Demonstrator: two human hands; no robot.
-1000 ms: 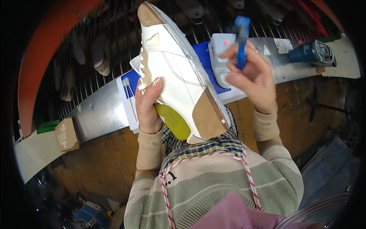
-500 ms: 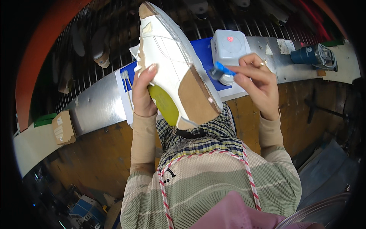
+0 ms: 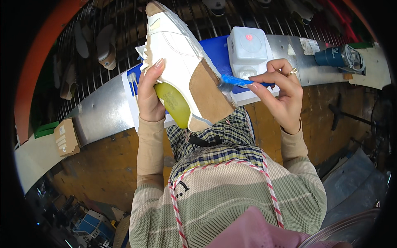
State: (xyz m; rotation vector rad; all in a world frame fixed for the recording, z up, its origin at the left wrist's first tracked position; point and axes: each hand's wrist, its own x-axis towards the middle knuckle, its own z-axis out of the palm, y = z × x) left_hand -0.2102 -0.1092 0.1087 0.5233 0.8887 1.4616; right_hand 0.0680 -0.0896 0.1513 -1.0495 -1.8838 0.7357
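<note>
My left hand [image 3: 151, 93] grips a white and tan shoe upper [image 3: 175, 53] by its opening, thumb on the outer side. The toe points away from me and the tan heel faces me. A yellow-green shoe last [image 3: 175, 105] shows inside the opening. Between thumb and fingers, my right hand [image 3: 279, 91] pinches a blue-handled brush [image 3: 237, 80]. Its dark bristles are at the lower edge of the upper near the heel; whether they touch it I cannot tell. Just beyond the brush stands a white plastic dispenser [image 3: 249, 47] with a small cup at its front.
A blue mat [image 3: 215, 51] lies on the metal bench, with thin sticks [image 3: 133, 80] at its left. A dark blue tumbler [image 3: 331, 57] stands at the right, a cardboard box [image 3: 67, 137] at the left. Shoes [image 3: 106, 49] lie on the roller conveyor behind.
The brush has moved from the dispenser's cup leftward and down to the shoe's edge. My left hand and the shoe have shifted slightly left and up.
</note>
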